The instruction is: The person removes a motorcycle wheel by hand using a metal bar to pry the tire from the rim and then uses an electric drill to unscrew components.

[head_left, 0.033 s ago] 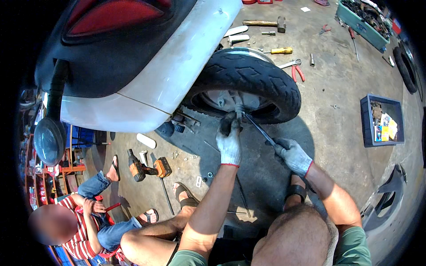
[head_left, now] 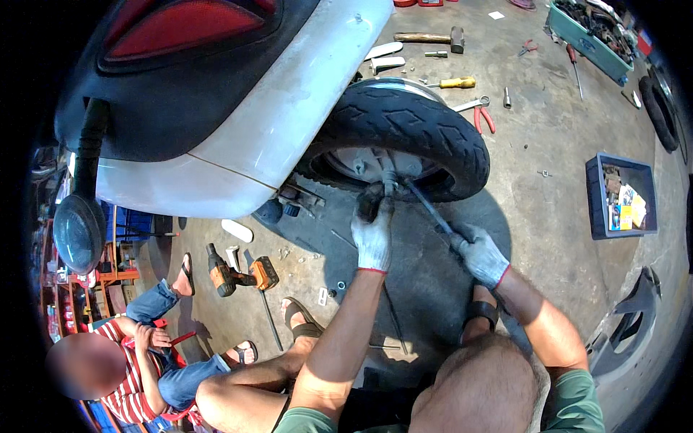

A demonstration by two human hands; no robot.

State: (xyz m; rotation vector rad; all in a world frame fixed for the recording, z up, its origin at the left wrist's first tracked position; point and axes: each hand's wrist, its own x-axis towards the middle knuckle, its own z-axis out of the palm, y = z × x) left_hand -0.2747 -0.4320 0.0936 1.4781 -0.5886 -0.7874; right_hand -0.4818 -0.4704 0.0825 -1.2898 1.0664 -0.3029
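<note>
A scooter wheel [head_left: 415, 141] with a black treaded tyre stands under the white and black bodywork [head_left: 238, 126]. My left hand [head_left: 373, 227], in a pale glove with dark, dirty fingers, is closed around the lower end of a metal piece [head_left: 390, 179] at the wheel's hub. The fingers hide what exactly they grip. My right hand [head_left: 478, 252], gloved too, is wrapped round one end of a long metal bar [head_left: 429, 206]. The bar slants up and left, and its far tip lies at the rim opening, just right of the hub piece.
A hammer [head_left: 426, 37], a yellow-handled screwdriver [head_left: 456, 83], red-handled pliers [head_left: 484, 119] and an orange-black impact driver [head_left: 224, 273] lie on the concrete. At right stand a blue-grey crate [head_left: 624, 231] and a teal bin [head_left: 592, 43]. A person in a striped shirt [head_left: 119, 361] sits at left.
The bar's tip has shifted a little right, away from the hub piece, and my right hand has moved slightly with it. My left hand stays at the hub.
</note>
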